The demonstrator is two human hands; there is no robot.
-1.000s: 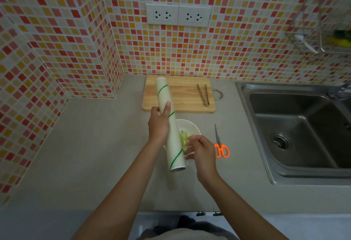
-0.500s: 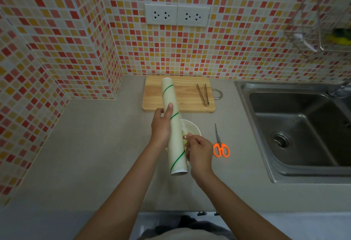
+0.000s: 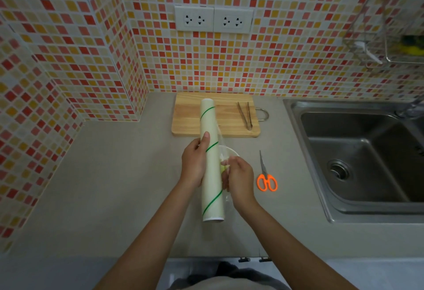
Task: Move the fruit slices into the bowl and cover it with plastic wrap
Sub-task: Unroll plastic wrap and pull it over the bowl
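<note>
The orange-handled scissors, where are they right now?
The orange-handled scissors lie flat on the grey counter, right of the right hand, between it and the steel sink.

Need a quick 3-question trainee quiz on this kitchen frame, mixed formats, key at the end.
1. True or false: the metal tongs lie on the wooden cutting board.
2. Multiple choice: the left hand holds (a) the orange-handled scissors, (b) the white roll of plastic wrap with green stripes, (c) nothing.
3. Fill in: the orange-handled scissors lie on the grey counter between the white bowl and the steel ____.

Key:
1. True.
2. b; meanwhile the right hand pinches the clear film at the roll's edge, over the bowl.
3. sink.
</note>
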